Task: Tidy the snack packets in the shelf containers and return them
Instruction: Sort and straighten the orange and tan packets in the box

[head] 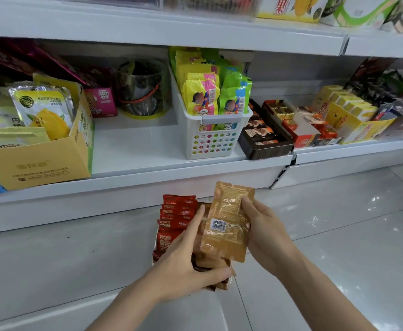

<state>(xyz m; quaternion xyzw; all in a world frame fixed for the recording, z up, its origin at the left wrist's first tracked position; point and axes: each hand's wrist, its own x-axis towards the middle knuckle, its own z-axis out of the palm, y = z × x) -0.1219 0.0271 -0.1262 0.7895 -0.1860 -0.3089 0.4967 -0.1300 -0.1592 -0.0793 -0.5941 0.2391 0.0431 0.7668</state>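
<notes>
Below the shelf, over the floor, stands a row of red snack packets (175, 213) with brown packets (210, 266) beside them; their container is hidden. My left hand (186, 256) holds the brown packets, thumb under them and fingers stretched along the red row. My right hand (265, 230) grips an orange-brown packet (226, 223), barcode side up, lifted above the others. On the shelf stands a white perforated basket (216, 139) full of yellow and green packets (210, 91).
A bare stretch of white shelf (133, 144) lies between a yellow carton of mango packets (35, 151) and the white basket. A round clear tub (143, 91) stands behind it. Dark and red chocolate boxes (267, 134) line the right. Glossy floor tiles (339, 235) lie below.
</notes>
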